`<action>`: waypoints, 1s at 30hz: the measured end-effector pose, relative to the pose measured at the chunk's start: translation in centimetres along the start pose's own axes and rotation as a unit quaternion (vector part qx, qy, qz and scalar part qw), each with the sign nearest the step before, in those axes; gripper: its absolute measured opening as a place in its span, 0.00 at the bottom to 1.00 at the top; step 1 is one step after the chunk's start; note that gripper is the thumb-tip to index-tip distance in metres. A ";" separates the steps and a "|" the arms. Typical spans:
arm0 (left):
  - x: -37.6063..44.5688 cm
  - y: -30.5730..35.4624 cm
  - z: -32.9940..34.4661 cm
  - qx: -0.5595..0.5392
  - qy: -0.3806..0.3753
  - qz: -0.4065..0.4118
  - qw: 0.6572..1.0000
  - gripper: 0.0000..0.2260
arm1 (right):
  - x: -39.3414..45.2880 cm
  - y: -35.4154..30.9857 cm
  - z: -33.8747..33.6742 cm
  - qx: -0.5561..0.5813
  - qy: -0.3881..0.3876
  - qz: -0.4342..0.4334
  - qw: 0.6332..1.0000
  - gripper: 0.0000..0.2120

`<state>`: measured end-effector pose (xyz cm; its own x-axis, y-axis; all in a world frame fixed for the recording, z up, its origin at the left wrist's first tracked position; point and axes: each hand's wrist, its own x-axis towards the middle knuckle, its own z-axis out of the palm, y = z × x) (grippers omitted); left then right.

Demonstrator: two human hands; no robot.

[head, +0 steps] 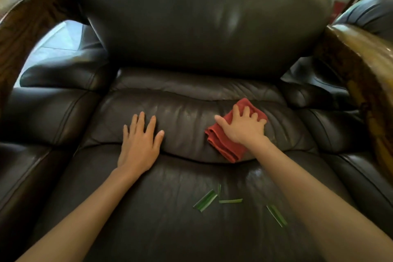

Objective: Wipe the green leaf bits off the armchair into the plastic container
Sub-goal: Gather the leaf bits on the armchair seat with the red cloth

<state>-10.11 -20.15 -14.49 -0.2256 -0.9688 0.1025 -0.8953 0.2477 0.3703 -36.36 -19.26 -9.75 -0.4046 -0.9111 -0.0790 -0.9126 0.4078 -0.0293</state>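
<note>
A dark leather armchair fills the view. Several green leaf bits lie on the front part of its seat, one more strip to the right beside my right forearm. My right hand presses flat on a folded red cloth on the raised rear roll of the seat, fingers spread over it. My left hand rests flat and open on the same roll, left of the cloth, holding nothing. No plastic container is in view.
Padded leather arms flank the seat, with a curved wooden armrest on the left and on the right. The tall backrest rises behind. A second dark seat shows at the far right.
</note>
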 end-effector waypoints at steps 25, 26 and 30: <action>-0.1 -0.1 0.4 0.014 0.012 0.007 1.000 0.27 | -3.4 5.7 2.0 0.011 -0.007 -0.069 0.998 0.37; -0.1 -0.1 0.4 0.014 0.011 0.006 1.000 0.27 | -4.2 6.0 2.1 0.010 -0.006 -0.070 0.997 0.37; -0.2 0.0 0.3 0.017 0.005 0.007 1.000 0.27 | -6.6 6.8 2.0 -0.001 -0.013 -0.065 0.998 0.35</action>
<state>-10.16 -19.94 -14.77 -0.2349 -0.9651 0.1162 -0.9047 0.2607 0.3371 -39.72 -10.35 -11.43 -0.2807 -0.9546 -0.0999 -0.9575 0.2857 -0.0396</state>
